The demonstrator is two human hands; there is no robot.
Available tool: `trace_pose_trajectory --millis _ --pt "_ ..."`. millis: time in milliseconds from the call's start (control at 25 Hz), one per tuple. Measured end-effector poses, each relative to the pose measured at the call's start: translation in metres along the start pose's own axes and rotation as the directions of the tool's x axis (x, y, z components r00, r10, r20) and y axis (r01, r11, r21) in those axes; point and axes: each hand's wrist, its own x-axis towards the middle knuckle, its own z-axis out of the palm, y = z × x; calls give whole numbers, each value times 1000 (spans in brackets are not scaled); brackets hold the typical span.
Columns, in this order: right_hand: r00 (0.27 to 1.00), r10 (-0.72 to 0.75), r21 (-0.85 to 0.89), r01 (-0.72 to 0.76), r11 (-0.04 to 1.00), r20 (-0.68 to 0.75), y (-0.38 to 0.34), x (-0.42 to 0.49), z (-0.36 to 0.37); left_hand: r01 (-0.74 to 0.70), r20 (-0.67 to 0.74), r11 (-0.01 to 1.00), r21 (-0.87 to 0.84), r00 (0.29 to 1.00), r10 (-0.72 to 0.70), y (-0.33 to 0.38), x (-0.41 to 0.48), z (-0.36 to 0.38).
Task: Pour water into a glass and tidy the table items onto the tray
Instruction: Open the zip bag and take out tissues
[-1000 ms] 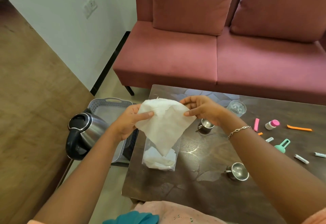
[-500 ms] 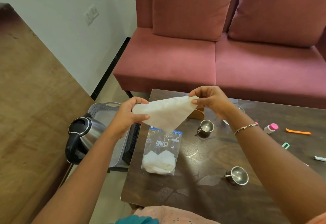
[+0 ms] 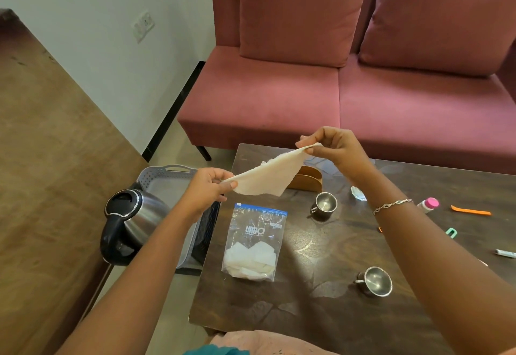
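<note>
Stretching a white paper napkin (image 3: 265, 180) between both hands above the far left part of the table (image 3: 321, 245); head view. The left hand (image 3: 206, 188) pinches the near corner between thumb and curled fingers. The right hand (image 3: 336, 149), with a bracelet (image 3: 392, 205) at the wrist, pinches the far corner and is held higher. Below the napkin a clear plastic bag (image 3: 255, 243) lies flat on the table, printed "URGO" in white under a blue seal strip. Its smaller print is unreadable, and white folded sheets fill its lower half. The grey tray (image 3: 167, 181) sits off the table's left edge, lower down, with a steel kettle (image 3: 131, 215) at its near left; whether the kettle stands in the tray cannot be told. On the table are a wooden holder (image 3: 307, 180), 2 steel cups, the far cup (image 3: 324, 205) and the near cup (image 3: 375, 282), and a sliver of the glass (image 3: 358, 194) just beside the right forearm. Further right lie a pink-capped bottle (image 3: 428, 204) and an orange stick (image 3: 470, 211). A pink sofa (image 3: 279, 97) stands behind.
</note>
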Motion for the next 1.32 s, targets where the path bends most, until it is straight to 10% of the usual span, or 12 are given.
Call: trace_pose_trajectory --millis 480,800,1000,1200,1320 --pt "962 -177 -497 258 828 206 -55 5 19 -379 89 919 107 925 370 38 9 40" --pt "997 -64 90 60 994 47 -36 8 12 -173 42 916 -362 979 201 40 4 50" --pt "973 141 179 -174 968 181 -1 -3 23 3 0 757 -653 1000 -3 35 9 54" --pt "986 160 114 -155 981 -35 6 3 32 97 29 657 -748 993 -113 29 15 63" --pt "985 67 -233 -103 967 -157 13 19 20 72 -32 898 -435 995 -95 14 26 64"
